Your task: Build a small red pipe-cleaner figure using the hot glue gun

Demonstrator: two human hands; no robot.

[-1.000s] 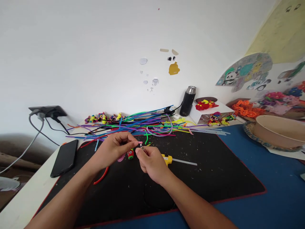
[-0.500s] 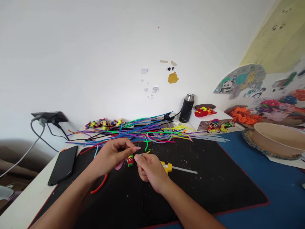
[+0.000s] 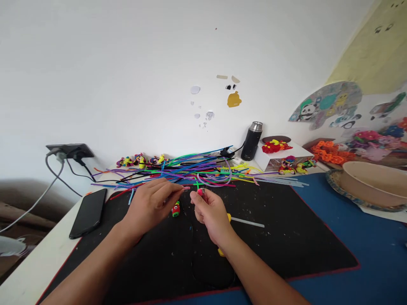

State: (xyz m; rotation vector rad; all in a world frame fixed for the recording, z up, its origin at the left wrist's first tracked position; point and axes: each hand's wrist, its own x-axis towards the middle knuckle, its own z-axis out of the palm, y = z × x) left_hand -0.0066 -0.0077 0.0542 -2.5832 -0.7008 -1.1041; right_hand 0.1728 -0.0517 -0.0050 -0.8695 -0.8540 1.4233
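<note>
My left hand [image 3: 153, 206] is closed in a pinch on a short pink pipe cleaner [image 3: 186, 188], its tip poking out past the fingers. Just to the right, my right hand [image 3: 211, 212] is wrapped round a small lighter [image 3: 202, 192] with a metal top and a pinkish-red part by the thumb. A small gap separates the lighter from the pink tip, and no flame can be made out. Between and below the hands, a small red and green figure with white eyes [image 3: 176, 209] stands on the black mat [image 3: 152, 262]. Behind my right hand lies a yellow glue gun [image 3: 229, 217], mostly hidden.
A clear glue stick [image 3: 248, 222] juts from the glue gun. Many coloured pipe cleaners [image 3: 184, 169] are heaped along the wall. A phone [image 3: 88, 213] lies at left. A black flask [image 3: 252, 142], a white box [image 3: 280, 156] and a beige bowl [image 3: 375, 182] stand right.
Both hands have risen slightly, and my right hand has turned so the lighter's metal and red top shows. The orange-red and pink pieces near my left forearm are no longer visible.
</note>
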